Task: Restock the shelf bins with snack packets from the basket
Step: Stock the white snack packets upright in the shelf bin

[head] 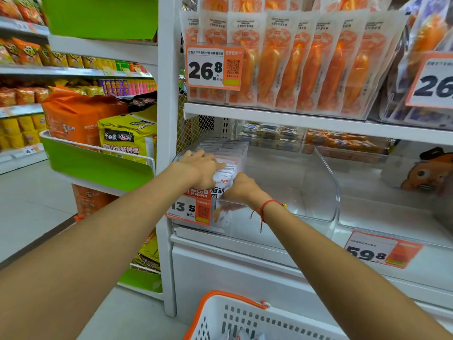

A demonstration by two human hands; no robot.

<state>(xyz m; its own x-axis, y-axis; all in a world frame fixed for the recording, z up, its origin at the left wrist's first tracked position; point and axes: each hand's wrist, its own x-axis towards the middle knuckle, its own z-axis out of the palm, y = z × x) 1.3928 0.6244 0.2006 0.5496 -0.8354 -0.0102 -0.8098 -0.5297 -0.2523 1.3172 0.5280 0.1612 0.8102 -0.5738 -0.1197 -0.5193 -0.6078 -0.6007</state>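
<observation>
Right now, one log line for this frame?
step: arranging | left hand: pressing white snack packets | right hand: gripping packets | place: clear plastic shelf bin

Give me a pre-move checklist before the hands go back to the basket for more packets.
1. Left hand resting flat on the white packets in the clear bin: ok.
2. Right hand grip on a front packet: cannot tell, fingers hidden.
3. Packets standing in a tidy row: ok at the back, front ones hidden by the hands.
4. Free room in the bin to the right of the row: ok.
5. White basket within reach below: ok.
6. Stock left in the basket: cannot tell, only a corner shows.
</observation>
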